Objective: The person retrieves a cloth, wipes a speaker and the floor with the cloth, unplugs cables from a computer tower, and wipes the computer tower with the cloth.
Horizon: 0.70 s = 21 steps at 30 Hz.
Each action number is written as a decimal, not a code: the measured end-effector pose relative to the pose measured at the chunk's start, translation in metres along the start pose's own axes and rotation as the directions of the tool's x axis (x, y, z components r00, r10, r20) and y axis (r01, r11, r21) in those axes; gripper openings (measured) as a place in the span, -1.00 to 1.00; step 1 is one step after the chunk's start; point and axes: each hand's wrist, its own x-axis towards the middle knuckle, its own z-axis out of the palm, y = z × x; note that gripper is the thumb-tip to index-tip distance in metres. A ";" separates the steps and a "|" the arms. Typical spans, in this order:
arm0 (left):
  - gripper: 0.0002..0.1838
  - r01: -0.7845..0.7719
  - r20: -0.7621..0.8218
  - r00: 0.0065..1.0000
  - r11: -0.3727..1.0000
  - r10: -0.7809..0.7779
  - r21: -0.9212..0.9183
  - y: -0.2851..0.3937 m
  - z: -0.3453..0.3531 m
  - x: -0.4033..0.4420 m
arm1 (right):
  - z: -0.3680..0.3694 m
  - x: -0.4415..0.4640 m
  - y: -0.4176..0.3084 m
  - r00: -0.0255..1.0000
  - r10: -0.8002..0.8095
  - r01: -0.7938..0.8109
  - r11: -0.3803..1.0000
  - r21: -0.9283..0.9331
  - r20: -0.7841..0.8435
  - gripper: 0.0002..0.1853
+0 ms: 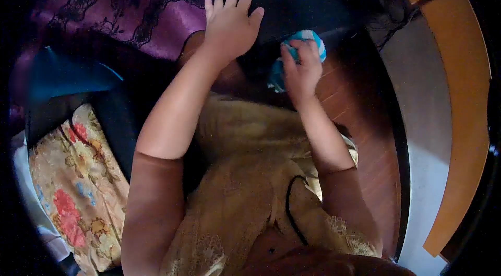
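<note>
My left hand [232, 28] lies with its fingers spread at the edge of a dark, smooth surface [313, 2], beside a purple cloth [162, 10] with black lace patterns. Whether the palm presses on the surface I cannot tell. Farther right, my right hand [302, 70] is closed around a bunched blue-and-white cloth [315, 41]. Part of that cloth hangs down on the hand's left side, against the dark surface's near side. The fingers hide its middle.
A floral-patterned fabric [78, 187] lies at lower left, below a blue item [73, 75]. Brown wooden flooring [360, 135] shows on the right, with an orange-brown wooden panel [464, 119] beyond it. Dark cables [399, 20] hang at upper right.
</note>
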 end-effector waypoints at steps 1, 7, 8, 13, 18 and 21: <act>-0.44 -0.002 0.016 1.000 1.000 0.002 0.014 -0.001 0.000 0.000 | -0.004 0.008 0.011 0.996 0.087 -0.085 0.992 0.090 -0.024 -0.84; -0.44 0.018 -0.006 1.000 1.000 -0.018 0.009 0.002 0.002 0.001 | 0.008 0.005 0.030 0.997 -0.023 0.022 1.000 -0.020 -0.078 -0.86; -0.44 0.027 -0.012 1.000 1.000 -0.027 0.007 0.000 0.004 0.003 | 0.015 -0.013 -0.006 0.957 0.271 -0.288 0.930 0.229 0.100 -0.81; -0.44 0.004 -0.007 1.000 0.999 -0.004 0.052 -0.008 0.008 0.006 | 0.040 -0.063 -0.034 0.822 0.077 -0.222 0.956 0.193 0.564 -0.71; -0.38 0.068 -0.006 0.998 0.997 -0.068 0.040 -0.004 0.005 0.009 | -0.011 -0.095 -0.011 0.726 0.335 -0.479 0.873 0.093 0.600 -0.66; -0.34 0.185 -0.035 0.981 0.969 -0.193 -0.162 -0.002 0.004 0.006 | -0.070 -0.104 -0.003 0.734 0.343 -0.584 0.759 0.287 0.586 -0.58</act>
